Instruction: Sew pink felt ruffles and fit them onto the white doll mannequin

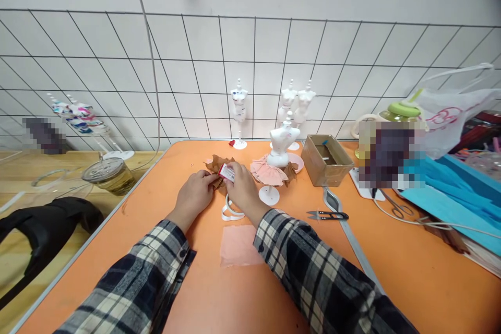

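Note:
My right hand (240, 188) is closed on a small red and white packet (227, 172), just above a crumpled brown piece (219, 163). On the left, my left hand (195, 194) pinches the edge of that brown piece. Beneath my hands lies a loop of white tape (231, 213), partly hidden by my right hand. A flat pink cloth square (239, 245) is nearer to me, its right edge under my sleeve. To the right stands a white mini mannequin (282, 143) with a pleated pink skirt (268, 169) around its base.
More mini mannequins (239, 107) stand along the tiled wall. A cardboard box (327, 162) is at the right, with black thread snips (327, 215) and a grey strap (358, 245) before it. Further right are scissors (399, 207) and blue sheets (462, 214). A glass jar (108, 175) sits left.

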A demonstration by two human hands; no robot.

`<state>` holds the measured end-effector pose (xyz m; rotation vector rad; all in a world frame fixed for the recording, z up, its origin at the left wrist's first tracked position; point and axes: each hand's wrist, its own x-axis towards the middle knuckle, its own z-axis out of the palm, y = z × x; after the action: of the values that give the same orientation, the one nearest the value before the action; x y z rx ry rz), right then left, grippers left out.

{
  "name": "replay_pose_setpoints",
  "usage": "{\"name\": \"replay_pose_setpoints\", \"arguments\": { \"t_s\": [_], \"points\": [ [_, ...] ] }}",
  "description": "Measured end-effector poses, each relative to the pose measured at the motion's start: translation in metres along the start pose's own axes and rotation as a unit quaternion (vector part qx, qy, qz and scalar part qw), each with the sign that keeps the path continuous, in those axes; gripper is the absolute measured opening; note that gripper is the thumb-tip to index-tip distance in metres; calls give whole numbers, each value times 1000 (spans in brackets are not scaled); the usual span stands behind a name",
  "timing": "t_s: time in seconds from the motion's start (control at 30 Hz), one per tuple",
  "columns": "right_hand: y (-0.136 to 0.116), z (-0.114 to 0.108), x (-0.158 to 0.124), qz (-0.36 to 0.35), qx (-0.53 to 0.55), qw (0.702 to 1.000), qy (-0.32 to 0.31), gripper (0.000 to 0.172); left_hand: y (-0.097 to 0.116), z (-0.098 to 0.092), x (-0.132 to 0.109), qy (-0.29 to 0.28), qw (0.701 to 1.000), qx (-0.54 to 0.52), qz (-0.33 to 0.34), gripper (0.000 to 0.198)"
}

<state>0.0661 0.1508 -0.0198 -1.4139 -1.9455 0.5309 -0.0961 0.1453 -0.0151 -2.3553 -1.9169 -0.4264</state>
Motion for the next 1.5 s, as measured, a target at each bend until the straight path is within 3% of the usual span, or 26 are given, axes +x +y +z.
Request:
{"name": "replay_pose_setpoints", "arguments": {
  "t_s": [0.2, 0.33, 0.43, 0.53, 0.6, 0.67, 0.73, 0.77, 0.8, 0.87, 0.9, 1.03, 1.17, 1.27, 1.4, 1.5],
  "points": [
    [0, -1, -5, -37, -61, 996, -46, 31, -3, 6, 2, 12, 979, -182, -94, 23],
    [-10, -12, -5, -85, -100, 991, -33, 34, -2, 5, 1, 13, 983, -168, -69, 11],
    [-39, -41, -22, -132, -143, 981, -26, 46, -2, 3, 0, 32, 979, -191, -66, 10],
    [-80, -83, -60, -187, -174, 958, -132, 29, -2, -3, -1, 71, 976, -196, -61, 11],
    [-98, -108, -87, -235, -159, 940, -189, 29, -1, -9, -5, 121, 979, -158, -49, 13],
    [-100, -123, -108, -287, -149, 930, -176, 30, 5, -19, -14, 191, 974, -119, -22, 12],
    [-85, -127, -121, -294, -171, 925, -171, 28, 18, -31, -29, 229, 962, -136, 54, 9],
    [-73, -127, -124, -282, -183, 926, -170, 27, 27, -37, -38, 191, 961, -155, 126, 6],
    [-59, -125, -128, -255, -199, 932, -165, 26, 38, -42, -48, 119, 953, -166, 225, 4],
    [-28, -121, -137, -221, -240, 931, -164, 25, 62, -49, -66, -49, 904, -139, 401, 6],
    [-14, -120, -143, -216, -244, 931, -163, 25, 74, -50, -74, -94, 886, -120, 437, 6],
    [30, -124, -168, -315, -145, 910, -228, 16, 113, -42, -89, -116, 901, -69, 412, 9],
    [55, -140, -169, -279, -137, 929, -200, 21, 133, -25, -92, -100, 947, -66, 297, 16],
    [69, -155, -157, -235, -170, 946, -141, 21, 137, -21, -92, -81, 959, -103, 251, 18],
    [72, -165, -153, -224, -149, 958, -95, 18, 134, -24, -90, -41, 951, -125, 281, 15],
    [56, -157, -166, -290, -81, 944, -137, 18, 130, -24, -87, -70, 928, -133, 340, 23]
  ]
}}
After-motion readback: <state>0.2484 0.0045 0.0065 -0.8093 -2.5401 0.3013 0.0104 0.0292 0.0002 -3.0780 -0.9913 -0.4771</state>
